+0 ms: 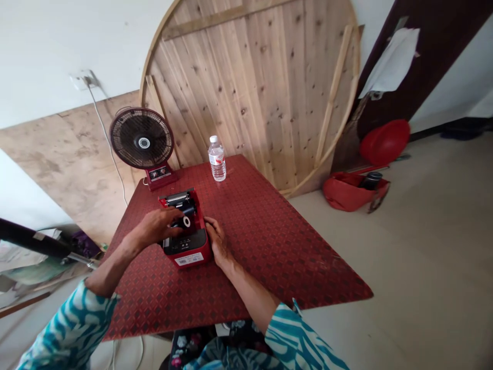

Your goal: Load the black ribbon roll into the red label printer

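Observation:
A red and black label printer (192, 246) lies on the table with its lid raised at the far end. Inside its bay is a dark roll with a white ring-shaped core (187, 221). My left hand (159, 226) reaches in from the left, thumb and fingers closed around the roll; the fingertips are partly hidden. Against the printer's right wall my right hand (217, 239) is cupped, its fingers bent along the edge. A white label with small codes is stuck to the printer's near face.
Behind the printer, on the red patterned table (269, 241), stand a fan (142, 141) and a water bottle (217, 162). A large round wooden board (250, 92) leans on the wall. To the right, a red bag (342, 192) and red basin (385, 143) are near the floor.

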`<state>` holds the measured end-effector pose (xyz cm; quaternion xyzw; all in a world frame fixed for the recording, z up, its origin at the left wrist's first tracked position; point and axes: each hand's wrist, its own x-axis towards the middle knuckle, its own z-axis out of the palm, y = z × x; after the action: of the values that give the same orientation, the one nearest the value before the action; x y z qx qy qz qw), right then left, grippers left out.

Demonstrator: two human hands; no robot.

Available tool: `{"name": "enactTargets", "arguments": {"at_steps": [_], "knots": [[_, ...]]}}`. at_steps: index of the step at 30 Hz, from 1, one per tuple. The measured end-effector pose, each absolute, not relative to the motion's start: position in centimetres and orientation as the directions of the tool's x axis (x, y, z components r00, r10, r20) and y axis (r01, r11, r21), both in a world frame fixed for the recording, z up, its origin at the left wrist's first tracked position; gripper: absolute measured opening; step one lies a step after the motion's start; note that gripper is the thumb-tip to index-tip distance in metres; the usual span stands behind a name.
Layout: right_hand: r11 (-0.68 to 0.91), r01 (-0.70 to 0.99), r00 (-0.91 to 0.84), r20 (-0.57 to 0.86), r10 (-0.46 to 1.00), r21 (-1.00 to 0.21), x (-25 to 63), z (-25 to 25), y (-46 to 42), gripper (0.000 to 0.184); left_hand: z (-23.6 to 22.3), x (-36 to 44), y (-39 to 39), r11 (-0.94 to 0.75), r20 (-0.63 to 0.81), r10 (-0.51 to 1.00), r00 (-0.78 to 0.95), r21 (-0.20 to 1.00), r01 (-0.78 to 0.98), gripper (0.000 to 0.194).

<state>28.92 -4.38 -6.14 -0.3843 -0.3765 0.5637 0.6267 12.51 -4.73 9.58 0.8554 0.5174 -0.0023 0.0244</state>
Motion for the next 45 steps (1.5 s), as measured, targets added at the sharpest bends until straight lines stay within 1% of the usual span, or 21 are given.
{"name": "enactTargets", "arguments": {"at_steps": [2, 4, 7, 9, 11, 16, 18, 21, 24, 26, 28, 30, 31, 34, 37, 38, 39, 40, 41, 43, 45], "knots": [[0.063, -0.417, 0.089, 0.028, 0.996, -0.907, 28.9, -6.2, -4.4, 0.03, 10.9, 10.0, -5.8, -0.433, 0.133, 0.901, 0.414, 0.198, 0.879, 0.034], [0.058, -0.416, 0.092, 0.021, 0.995, -0.908, 28.9, -6.3, -4.4, 0.031, 11.9, 7.2, -6.2, -0.323, 0.259, 0.932, 0.252, 0.285, 0.902, 0.041], [0.05, -0.425, 0.092, 0.012, 0.996, -0.904, 28.9, -6.5, -4.3, 0.032, 12.0, 3.1, -5.3, -0.103, 0.325, 0.945, -0.033, 0.393, 0.914, 0.046], [0.046, -0.429, 0.093, 0.007, 0.996, -0.902, 28.9, -6.6, -4.2, 0.032, 10.9, 0.9, -4.1, -0.005, 0.327, 0.931, -0.165, 0.462, 0.887, 0.048], [0.045, -0.436, 0.091, 0.006, 0.996, -0.899, 28.9, -6.7, -4.2, 0.033, 9.0, -0.6, -3.0, 0.034, 0.311, 0.924, -0.224, 0.517, 0.856, 0.048], [0.046, -0.444, 0.087, 0.007, 0.996, -0.895, 28.9, -6.8, -4.2, 0.033, 2.2, -1.4, -1.3, 0.02, 0.182, 0.962, -0.203, 0.695, 0.719, 0.045], [0.046, -0.44, 0.09, 0.007, 0.996, -0.897, 28.9, -6.8, -4.3, 0.032, 0.2, -1.3, -1.4, 0.015, 0.157, 0.97, -0.185, 0.721, 0.693, 0.051], [0.041, -0.439, 0.087, 0.003, 0.996, -0.898, 28.9, -6.8, -4.3, 0.033, -0.7, -1.3, -1.7, 0.025, 0.138, 0.974, -0.179, 0.722, 0.691, 0.064], [0.04, -0.432, 0.093, -0.001, 0.996, -0.901, 28.9, -6.8, -4.2, 0.033, 0.6, -1.0, -1.7, -0.004, 0.152, 0.979, -0.138, 0.685, 0.729, 0.071], [0.041, -0.431, 0.095, 0.0, 0.995, -0.902, 28.9, -6.7, -4.2, 0.033, 1.8, -0.4, -1.5, -0.053, 0.176, 0.982, -0.066, 0.597, 0.801, 0.065], [0.04, -0.432, 0.09, 0.001, 0.996, -0.901, 28.9, -6.6, -4.2, 0.033, 2.5, 0.7, -1.0, -0.068, 0.164, 0.986, -0.008, 0.45, 0.89, 0.055], [0.042, -0.429, 0.09, 0.003, 0.996, -0.902, 29.0, -6.7, -4.2, 0.033, 2.6, 1.8, -0.5, -0.044, 0.133, 0.991, 0.0, 0.327, 0.944, 0.045], [0.044, -0.425, 0.091, 0.006, 0.996, -0.904, 29.0, -6.7, -4.2, 0.033, 2.5, 2.3, -0.3, -0.029, 0.125, 0.992, -0.008, 0.296, 0.955, 0.041], [0.053, -0.409, 0.089, 0.018, 0.996, -0.911, 28.9, -6.8, -4.2, 0.033, 2.2, 3.4, 0.2, -0.016, 0.12, 0.993, -0.021, 0.299, 0.954, 0.033], [0.056, -0.415, 0.087, 0.021, 0.996, -0.908, 28.9, -6.9, -4.1, 0.033, 2.3, 3.5, 0.0, -0.015, 0.118, 0.993, -0.026, 0.332, 0.943, 0.03], [0.055, -0.419, 0.088, 0.02, 0.996, -0.906, 28.8, -7.0, -4.1, 0.033, 2.6, 3.3, -0.3, -0.018, 0.121, 0.992, -0.027, 0.358, 0.933, 0.031], [0.055, -0.422, 0.089, 0.019, 0.996, -0.905, 28.8, -7.0, -4.1, 0.033, 2.9, 3.2, -0.6, -0.03, 0.129, 0.991, -0.027, 0.419, 0.907, 0.032], [0.053, -0.424, 0.089, 0.017, 0.996, -0.904, 28.8, -6.9, -4.1, 0.033, 3.3, 3.0, -1.0, -0.052, 0.141, 0.99, -0.025, 0.513, 0.857, 0.032], [0.052, -0.425, 0.09, 0.015, 0.996, -0.904, 28.8, -6.9, -4.1, 0.033, 3.7, 2.8, -1.5, -0.081, 0.156, 0.988, -0.022, 0.626, 0.776, 0.032], [0.054, -0.429, 0.093, 0.015, 0.996, -0.902, 28.8, -6.8, -4.1, 0.033, 4.8, 2.6, -2.7, -0.145, 0.191, 0.981, -0.028, 0.827, 0.544, 0.035], [0.059, -0.435, 0.099, 0.017, 0.995, -0.899, 28.8, -6.7, -4.2, 0.032, 6.0, 2.7, -3.9, -0.17, 0.19, 0.982, -0.022, 0.92, 0.354, 0.04]]}}
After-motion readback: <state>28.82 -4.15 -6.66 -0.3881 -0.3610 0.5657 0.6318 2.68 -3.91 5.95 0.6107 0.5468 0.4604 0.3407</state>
